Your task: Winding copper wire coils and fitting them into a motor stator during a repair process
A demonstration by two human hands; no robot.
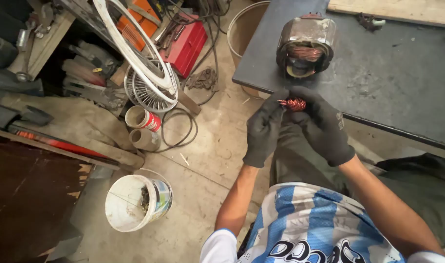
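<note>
Both my hands wear black gloves and meet just below the edge of a dark table (393, 73). My left hand (264, 127) and my right hand (322, 124) together pinch a small bundle of copper wire (292, 103) between their fingertips. Right above them, on the table's near corner, stands a grimy motor stator (306, 45) with copper windings showing in its open end. My striped blue and white shirt fills the bottom of the view.
A white bucket (134, 202) holding scraps stands on the concrete floor at lower left. Two cans (142, 127), a white fan guard (144, 73), a red toolbox (186, 46), cables and scattered tools crowd the upper left. A round tub (242, 29) sits beside the table.
</note>
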